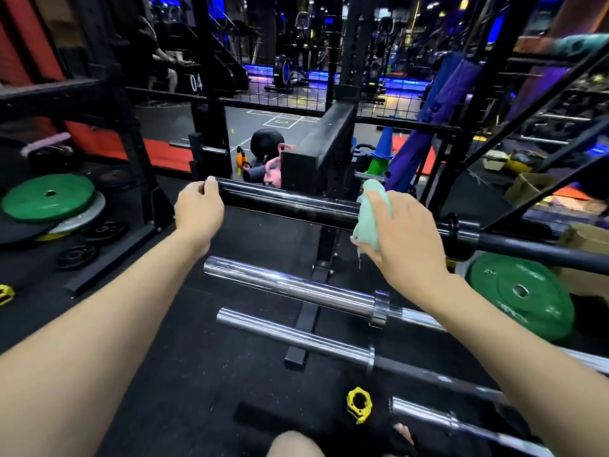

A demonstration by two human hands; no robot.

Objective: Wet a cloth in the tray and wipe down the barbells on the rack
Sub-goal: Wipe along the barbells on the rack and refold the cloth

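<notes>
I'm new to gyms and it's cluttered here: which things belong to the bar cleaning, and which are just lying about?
In use: pale green cloth; black barbell; two chrome barbells; left hand; right hand.

Lying about: green weight plates; yellow collar clamp; pink kettlebell; blue cone.

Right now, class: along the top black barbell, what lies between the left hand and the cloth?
In the head view, only bare black sleeve of the top barbell runs between the left hand and the cloth.

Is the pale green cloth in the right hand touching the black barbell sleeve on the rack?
Touching. The head view shows the pale green cloth, gripped in the right hand, pressed against the black barbell sleeve with no gap between them.
</notes>
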